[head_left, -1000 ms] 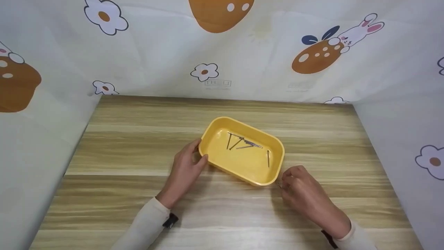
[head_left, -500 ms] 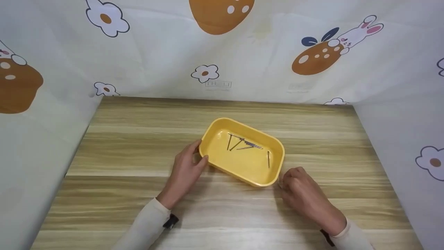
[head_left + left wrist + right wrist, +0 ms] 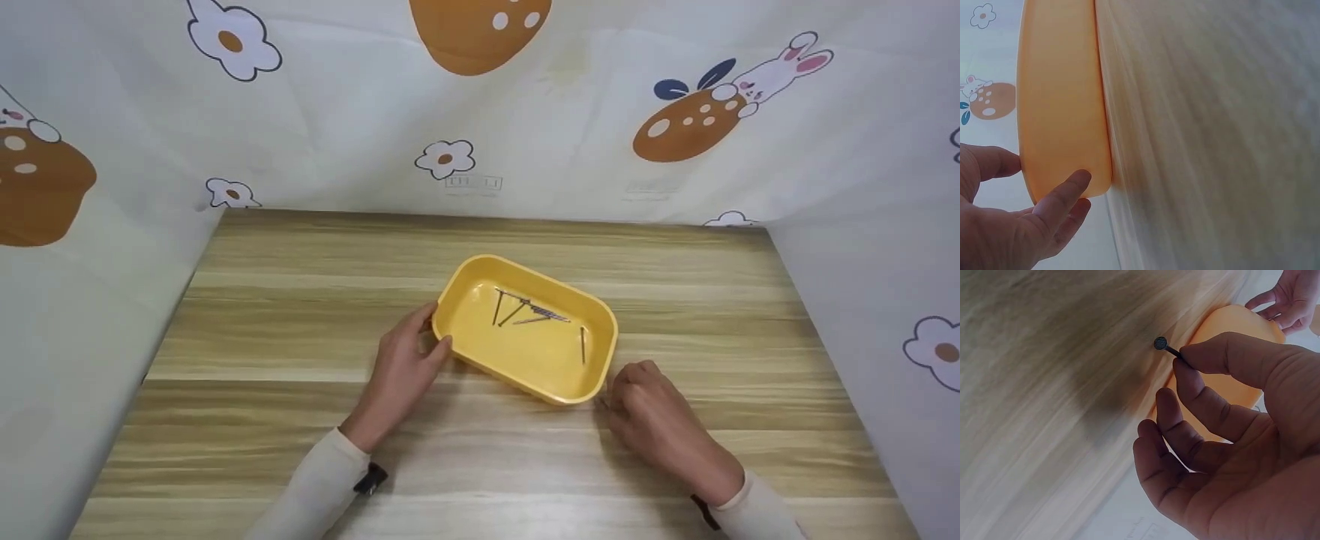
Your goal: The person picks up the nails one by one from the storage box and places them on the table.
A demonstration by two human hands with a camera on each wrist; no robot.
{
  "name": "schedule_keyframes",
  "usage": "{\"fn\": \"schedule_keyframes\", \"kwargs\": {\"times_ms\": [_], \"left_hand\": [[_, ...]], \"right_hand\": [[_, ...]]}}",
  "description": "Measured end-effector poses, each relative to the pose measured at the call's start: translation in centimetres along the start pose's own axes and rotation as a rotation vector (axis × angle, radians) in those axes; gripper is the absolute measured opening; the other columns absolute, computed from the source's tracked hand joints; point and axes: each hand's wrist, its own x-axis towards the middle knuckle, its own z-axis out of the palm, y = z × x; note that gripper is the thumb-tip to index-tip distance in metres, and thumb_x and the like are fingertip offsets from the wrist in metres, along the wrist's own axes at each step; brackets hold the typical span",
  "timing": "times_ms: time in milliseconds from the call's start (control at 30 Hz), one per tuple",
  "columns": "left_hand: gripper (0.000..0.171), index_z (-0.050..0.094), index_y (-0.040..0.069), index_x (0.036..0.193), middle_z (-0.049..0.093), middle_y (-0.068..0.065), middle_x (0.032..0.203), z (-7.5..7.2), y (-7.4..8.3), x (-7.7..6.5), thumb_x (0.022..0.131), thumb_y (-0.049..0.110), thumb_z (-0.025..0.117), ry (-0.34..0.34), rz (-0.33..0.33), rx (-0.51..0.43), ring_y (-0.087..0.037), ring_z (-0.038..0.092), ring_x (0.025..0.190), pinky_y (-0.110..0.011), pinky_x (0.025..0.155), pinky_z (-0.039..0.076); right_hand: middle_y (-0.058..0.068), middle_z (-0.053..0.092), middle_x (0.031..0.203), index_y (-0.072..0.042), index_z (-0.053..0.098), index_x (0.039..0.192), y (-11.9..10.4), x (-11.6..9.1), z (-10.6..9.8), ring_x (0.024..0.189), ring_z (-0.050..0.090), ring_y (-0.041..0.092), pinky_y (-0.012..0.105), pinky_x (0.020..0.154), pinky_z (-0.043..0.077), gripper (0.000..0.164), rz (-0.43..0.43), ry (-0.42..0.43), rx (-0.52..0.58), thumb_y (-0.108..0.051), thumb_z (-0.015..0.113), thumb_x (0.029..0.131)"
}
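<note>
A yellow plastic box (image 3: 487, 346) stands on the wooden table with several nails (image 3: 583, 346) lying loose inside it. My left hand (image 3: 401, 375) holds the box's left end, the thumb on the near side and the fingers at the far side; in the left wrist view the fingertips touch the outer wall. Just off the box's right corner is my right hand (image 3: 656, 424), low over the table. Between its thumb and index finger it pinches a nail (image 3: 1161, 343), whose round flat head sticks out in the right wrist view; the rest of that nail is hidden by the fingers.
The wooden table (image 3: 300, 262) extends around the box on all sides. A pale cloth (image 3: 337, 112) printed with flowers, rabbits and orange shapes walls the table at the back, left and right.
My right hand has shifted very slightly to the left with the nail pinched in it. My left hand and the box keep their places, and the nails inside lie as before.
</note>
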Motion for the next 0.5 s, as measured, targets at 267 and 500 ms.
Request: {"fn": "schedule_keyframes", "kwargs": {"times_ms": [267, 500], "left_hand": [[0.058, 0.055, -0.006, 0.155, 0.067, -0.021, 0.145, -0.03, -0.13, 0.03, 0.102, 0.008, 0.074, 0.000, 0.018, 0.016, -0.035, 0.067, 0.132, -0.052, 0.113, 0.053], [0.059, 0.056, -0.005, 0.155, 0.067, -0.020, 0.146, 0.01, 0.01, -0.01, 0.102, 0.010, 0.075, 0.003, 0.006, 0.020, -0.034, 0.067, 0.132, -0.050, 0.113, 0.053]], "right_hand": [[-0.004, 0.055, 0.079, -0.017, 0.059, 0.060, 0.06, 0.08, 0.24, 0.083, 0.054, 0.024, 0.039, 0.075, 0.050, 0.040, 0.001, -0.017, -0.010, 0.003, 0.085, 0.082], [-0.002, 0.054, 0.077, -0.018, 0.054, 0.058, -0.07, 0.21, 0.40, 0.079, 0.053, 0.025, 0.039, 0.072, 0.048, 0.047, -0.008, -0.017, -0.031, 0.000, 0.088, 0.085]]}}
